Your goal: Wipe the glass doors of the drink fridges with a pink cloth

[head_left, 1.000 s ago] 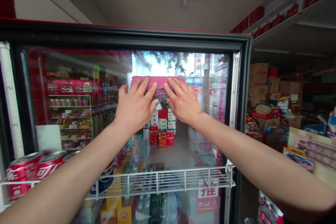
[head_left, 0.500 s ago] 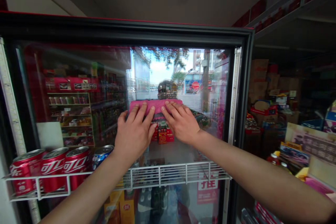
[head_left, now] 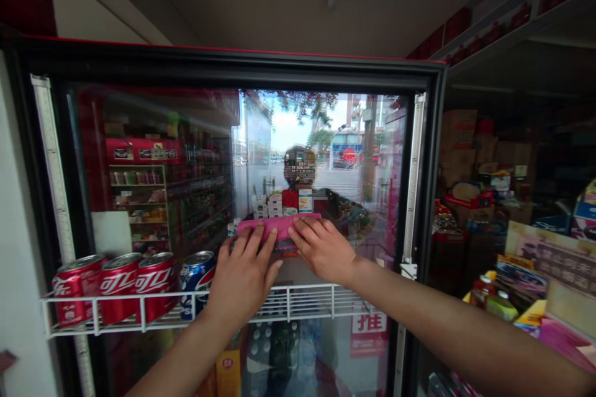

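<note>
Pink cloth (head_left: 280,222), a folded rectangular piece, lies against the clear glass pane (head_left: 261,130) at the centre of the frame, under the fingertips of both hands. The left hand (head_left: 244,270) is flattened with fingers spread on the cloth's left part, its thumb held out to the side; the right hand (head_left: 321,249) lies flat on the right part, fingers closer together. Neither grips it. A thick black door frame (head_left: 233,71) borders the pane. Across the lower left and centre runs a white wire rack (head_left: 96,316), bearing three red metal cans with white lettering (head_left: 118,279) and one blue metal can (head_left: 190,273), near the left forearm.
</note>
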Action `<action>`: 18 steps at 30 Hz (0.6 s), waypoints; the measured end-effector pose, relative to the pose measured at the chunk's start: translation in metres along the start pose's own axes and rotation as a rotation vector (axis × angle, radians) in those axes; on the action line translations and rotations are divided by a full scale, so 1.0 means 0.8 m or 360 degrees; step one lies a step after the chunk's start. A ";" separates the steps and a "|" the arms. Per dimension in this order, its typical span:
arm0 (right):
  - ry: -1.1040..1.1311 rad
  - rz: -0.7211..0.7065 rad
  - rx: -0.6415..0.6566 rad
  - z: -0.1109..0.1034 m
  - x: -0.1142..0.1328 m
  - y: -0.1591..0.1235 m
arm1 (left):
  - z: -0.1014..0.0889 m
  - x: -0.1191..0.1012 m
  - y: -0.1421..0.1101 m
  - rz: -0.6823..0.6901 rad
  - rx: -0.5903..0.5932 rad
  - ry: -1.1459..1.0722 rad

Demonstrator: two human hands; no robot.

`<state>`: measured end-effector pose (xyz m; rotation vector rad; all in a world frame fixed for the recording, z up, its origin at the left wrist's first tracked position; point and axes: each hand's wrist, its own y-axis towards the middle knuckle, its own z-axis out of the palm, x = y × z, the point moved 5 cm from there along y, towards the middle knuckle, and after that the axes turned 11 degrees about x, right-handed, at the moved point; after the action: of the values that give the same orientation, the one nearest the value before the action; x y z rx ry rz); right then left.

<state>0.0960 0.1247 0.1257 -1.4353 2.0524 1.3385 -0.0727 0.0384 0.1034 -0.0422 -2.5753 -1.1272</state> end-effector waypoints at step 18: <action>-0.0377 -0.0212 0.0052 -0.054 -0.054 0.067 | -0.047 0.048 0.061 0.0215 -0.0203 0.0217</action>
<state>0.0805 0.1179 0.2050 -1.3052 1.7887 1.3429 -0.0905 0.0412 0.1736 -0.1610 -2.3415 -1.1983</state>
